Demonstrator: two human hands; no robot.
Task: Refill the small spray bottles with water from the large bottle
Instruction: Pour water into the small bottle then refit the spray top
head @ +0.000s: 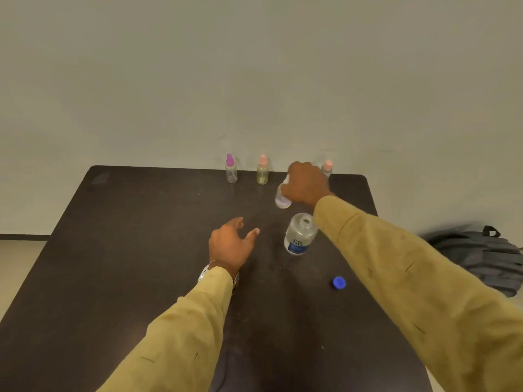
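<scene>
The large clear water bottle [299, 233] with a blue label stands uncapped on the dark table [141, 250], right of centre. Its blue cap [338, 283] lies nearer to me, to the right. My right hand [307, 183] grips a small clear spray bottle [282, 198] just beyond the large bottle. Along the far edge stand a purple-capped bottle [231, 168], a greenish pink-capped bottle [262, 170] and a pink-capped bottle [327, 167] partly hidden behind my right hand. My left hand [230, 243] hovers over the table left of the large bottle, fingers relaxed, holding nothing.
A pale wall rises right behind the table's far edge. A dark grey backpack [481, 256] lies on the floor to the right of the table.
</scene>
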